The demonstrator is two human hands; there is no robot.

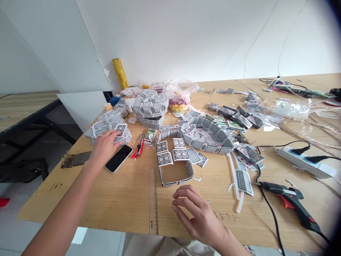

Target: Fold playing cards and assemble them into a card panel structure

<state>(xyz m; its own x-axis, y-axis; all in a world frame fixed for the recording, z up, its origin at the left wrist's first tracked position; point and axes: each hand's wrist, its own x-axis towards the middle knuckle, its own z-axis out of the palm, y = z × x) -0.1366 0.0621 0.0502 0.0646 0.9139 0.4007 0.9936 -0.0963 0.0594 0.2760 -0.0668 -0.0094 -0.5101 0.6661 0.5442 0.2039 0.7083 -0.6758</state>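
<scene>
My left hand (105, 147) reaches out to a grey card-covered box (106, 126), fingers extended and thumb apart. Its fingertips touch the box beside a dark-backed playing card (122, 130); whether they pinch the card is unclear. Hovering near the table's front, my right hand (195, 213) is loosely curled, fingers apart, with nothing in it. Just beyond it lies a low frame (176, 182) made of folded playing cards, with patterned card flaps (165, 158) on its far part. A smartphone (118, 159) lies below my left hand.
A red utility knife (138, 145), a clear ruler (153, 202) and an open card-walled tray (210, 144) lie on the table (114, 202). A lidded card box (150, 106) stands behind. At right are a hot glue gun (290, 202), its cable and a power strip (306, 161).
</scene>
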